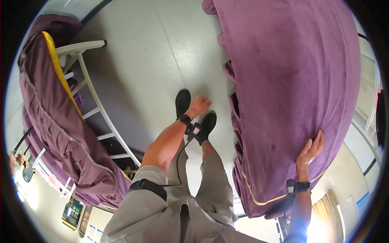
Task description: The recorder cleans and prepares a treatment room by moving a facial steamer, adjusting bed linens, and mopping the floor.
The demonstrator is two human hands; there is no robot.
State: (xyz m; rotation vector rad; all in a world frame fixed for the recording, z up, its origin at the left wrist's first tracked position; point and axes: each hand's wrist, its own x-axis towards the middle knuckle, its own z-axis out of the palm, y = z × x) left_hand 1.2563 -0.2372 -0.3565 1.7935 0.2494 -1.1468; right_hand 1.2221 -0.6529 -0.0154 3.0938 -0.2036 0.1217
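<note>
Purple cover lies spread on the right side of the scene, reaching from the far edge to the near part, and its left edge falls in loose, wavy folds toward the floor. Near its near end a thin yellow trim crosses the cloth and bends up along the left corner. My right grip is released: it rests on the cover close to the near right part, with the fingers extended together and the thumb a little apart. My left grip is in the middle, above the floor and well apart from the cover; its fingers curl inward, but their inner side is hidden, so I cannot tell whether it is fully clenched. On each wrist I wear a black band, the left one and the right one, each with a small dark box beside it. From the left box a cable goes to a black strap around my left thigh, over grey trousers. My black shoes stand on the floor, near the left grip. At the left side there is a second purple cloth, wrinkled, with a yellow edge, and just beside it a pale ladder stands slanted.
</note>
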